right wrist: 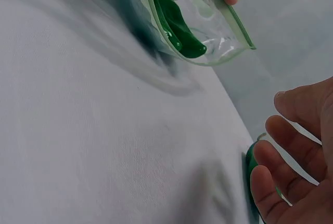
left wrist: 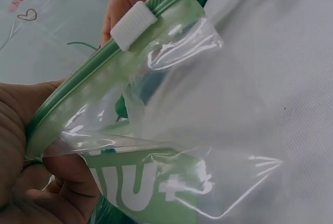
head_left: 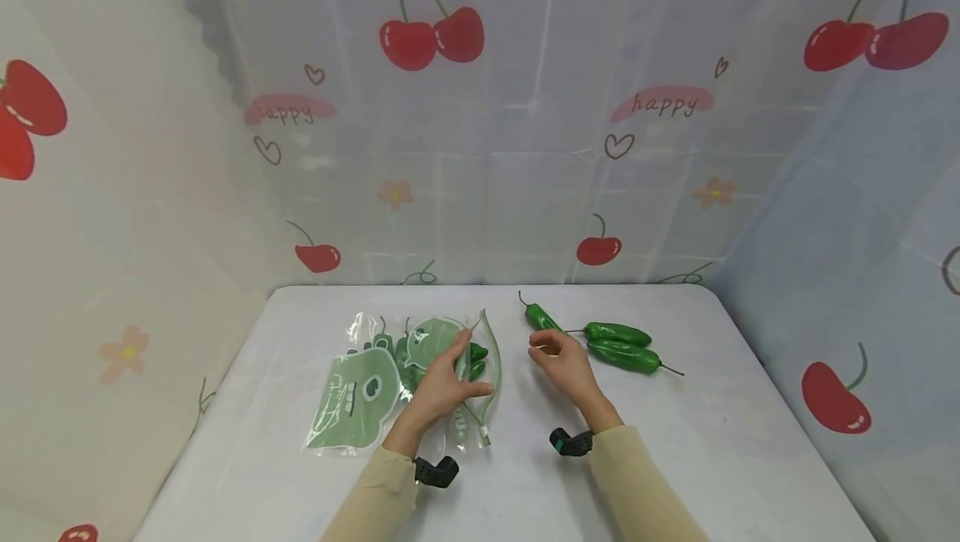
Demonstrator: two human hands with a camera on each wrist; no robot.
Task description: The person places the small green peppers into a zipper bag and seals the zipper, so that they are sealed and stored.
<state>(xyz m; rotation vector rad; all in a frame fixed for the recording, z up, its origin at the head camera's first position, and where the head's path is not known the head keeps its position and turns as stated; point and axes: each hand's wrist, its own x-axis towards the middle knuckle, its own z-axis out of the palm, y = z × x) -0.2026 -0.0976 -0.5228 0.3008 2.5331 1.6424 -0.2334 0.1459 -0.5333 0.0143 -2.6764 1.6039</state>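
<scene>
My left hand (head_left: 438, 388) grips the mouth of a clear zip bag (left wrist: 171, 88) with green print, its thumb and fingers at the zipper edge. A white slider (left wrist: 133, 26) sits on the green zipper strip. The mouth gapes toward the right, and green chili peppers (right wrist: 174, 23) lie inside. My right hand (head_left: 566, 367) is raised over the table right of the bag, fingers loosely bent and holding nothing. Just beyond its fingertips lies a green chili pepper (head_left: 542, 318); part of it shows behind the fingers in the right wrist view.
Two more green chili peppers, one behind (head_left: 618, 333) and one in front (head_left: 626, 357), lie right of my right hand. On the left, a clear bag with a green cartoon face (head_left: 356, 404) lies flat on the white table (head_left: 720, 442). Printed curtains (head_left: 510, 192) surround the table.
</scene>
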